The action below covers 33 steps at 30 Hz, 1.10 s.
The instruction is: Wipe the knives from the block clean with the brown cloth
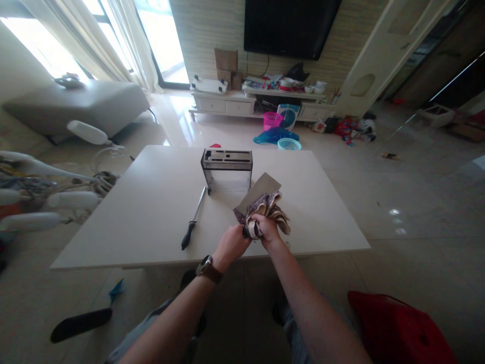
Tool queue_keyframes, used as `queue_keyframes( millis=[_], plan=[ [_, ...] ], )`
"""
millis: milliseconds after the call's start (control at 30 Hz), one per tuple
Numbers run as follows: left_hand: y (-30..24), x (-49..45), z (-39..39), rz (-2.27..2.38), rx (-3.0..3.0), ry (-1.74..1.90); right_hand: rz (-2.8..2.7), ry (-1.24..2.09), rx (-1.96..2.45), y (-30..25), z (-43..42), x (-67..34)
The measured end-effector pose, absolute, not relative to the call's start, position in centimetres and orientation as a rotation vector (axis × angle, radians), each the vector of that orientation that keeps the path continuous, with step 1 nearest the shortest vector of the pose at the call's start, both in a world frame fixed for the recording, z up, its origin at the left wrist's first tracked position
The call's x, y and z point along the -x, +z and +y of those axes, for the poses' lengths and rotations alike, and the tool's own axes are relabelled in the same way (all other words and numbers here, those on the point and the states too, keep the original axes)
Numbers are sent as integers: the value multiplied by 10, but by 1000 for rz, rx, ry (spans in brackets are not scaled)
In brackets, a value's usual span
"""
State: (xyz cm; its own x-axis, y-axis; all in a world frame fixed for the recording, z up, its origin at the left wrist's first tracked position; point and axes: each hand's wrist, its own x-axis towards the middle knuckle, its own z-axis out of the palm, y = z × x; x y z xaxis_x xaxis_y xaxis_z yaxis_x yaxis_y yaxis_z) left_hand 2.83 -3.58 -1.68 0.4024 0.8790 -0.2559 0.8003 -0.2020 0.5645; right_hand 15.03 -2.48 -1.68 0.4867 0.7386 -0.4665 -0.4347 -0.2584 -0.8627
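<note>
Over the near edge of the white table, my left hand is closed round the handle of a cleaver, whose wide flat blade points up and away from me. A patterned cloth is bunched against the blade, gripped by my right hand. On the table to the left lies a sharpening steel with a black handle. Behind the blade stands a metal knife block with slots on top.
A red bag or cushion lies on the floor at the lower right. A drying rack stands left of the table, a grey sofa behind it. Baskets and clutter sit by the TV stand.
</note>
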Motion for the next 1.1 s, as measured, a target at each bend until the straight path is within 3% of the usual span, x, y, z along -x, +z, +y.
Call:
queue_keyframes(
  millis=[667,1100],
  plan=[
    [-8,-13,-26,1406,-2122,161,-212,1118,1419,-11,-25,-151],
    [-1,14,-24,1340,-2301,9,-55,851,1203,-4,-16,-211]
  ],
)
